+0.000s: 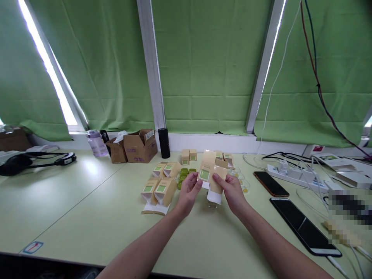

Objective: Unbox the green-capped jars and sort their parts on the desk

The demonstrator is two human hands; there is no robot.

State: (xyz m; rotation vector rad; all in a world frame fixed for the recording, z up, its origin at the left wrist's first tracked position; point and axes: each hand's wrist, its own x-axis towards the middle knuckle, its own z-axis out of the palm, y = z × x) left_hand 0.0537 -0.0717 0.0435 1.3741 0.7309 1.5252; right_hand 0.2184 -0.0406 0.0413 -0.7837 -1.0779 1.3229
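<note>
Between my two hands is a partly unfolded kraft-brown carton (209, 159) with a green label panel and white inner flaps. My left hand (187, 193) pinches its left side near the label. On the right, my right hand (235, 193) grips a side panel with the thumb on top. Just below the carton, a small transparent object (212, 204) shows in part; its kind is unclear. To the left stand several open brown cartons (164, 188) with green labels. Small green containers (183, 175) sit behind my left hand, and clear plastic pieces (245, 185) lie beyond my right.
Two small closed boxes (185, 157) stand at the back, and more cartons (228, 159) are behind my hands. Farther left are a cardboard box (139, 148), a black cylinder (164, 143) and a purple bottle (97, 144). Phones (302, 224), cables and a power strip (299, 177) occupy the right.
</note>
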